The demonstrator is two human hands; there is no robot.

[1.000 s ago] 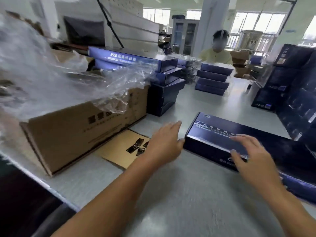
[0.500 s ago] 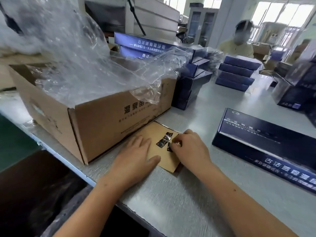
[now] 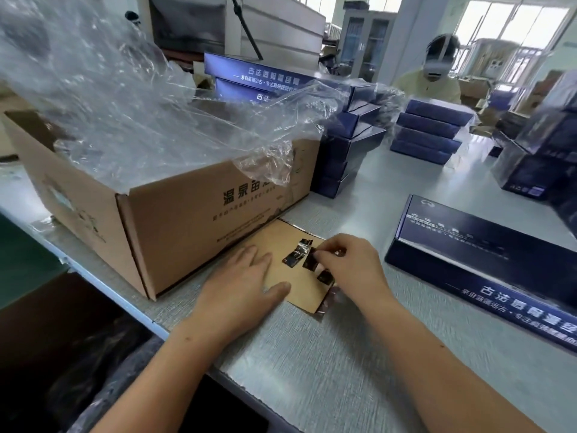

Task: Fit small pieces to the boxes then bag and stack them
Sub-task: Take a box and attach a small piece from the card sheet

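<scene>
On the brown card, my left hand lay flat to stop it sliding, and my right hand pinched one small piece. I judged a slow lift safest.

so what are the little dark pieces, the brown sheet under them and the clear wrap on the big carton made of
Little dark pieces: glossy, probably foil or film stickers; they glint and one curls up.
Brown sheet: matte cardboard, likely; same tan as the carton.
Clear wrap: thin plastic film, see-through, crinkled and shiny.
</scene>
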